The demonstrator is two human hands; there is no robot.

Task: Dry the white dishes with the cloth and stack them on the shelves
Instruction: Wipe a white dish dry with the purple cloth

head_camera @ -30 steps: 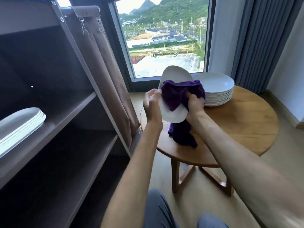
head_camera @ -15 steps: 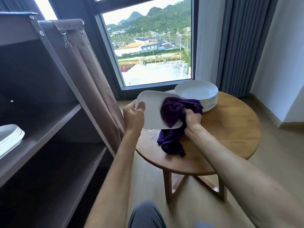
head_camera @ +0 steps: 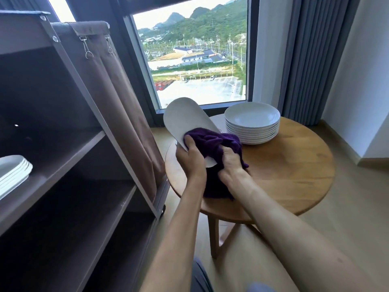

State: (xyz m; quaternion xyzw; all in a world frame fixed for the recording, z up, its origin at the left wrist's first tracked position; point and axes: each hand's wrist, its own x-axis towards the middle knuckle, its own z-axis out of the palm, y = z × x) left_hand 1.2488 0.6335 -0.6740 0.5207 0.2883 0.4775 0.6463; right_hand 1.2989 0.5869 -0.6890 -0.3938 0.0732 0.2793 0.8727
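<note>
My left hand grips the near end of a white oval plate, which tilts up and away to the left above the round wooden table. My right hand holds a bunched purple cloth against the plate's lower part; the cloth's tail hangs down to the table. A stack of several white bowls stands at the table's back. More white oval plates are stacked on the middle shelf at far left.
The brown shelf unit stands on wheels to the left, its fabric cover rolled back beside the table. Behind are a window and grey curtains. My knees show at the bottom.
The plate has swung from lying flat to tilting up to the left, my left hand moving to its near end. My right hand and cloth slid down onto the plate's lower part.
</note>
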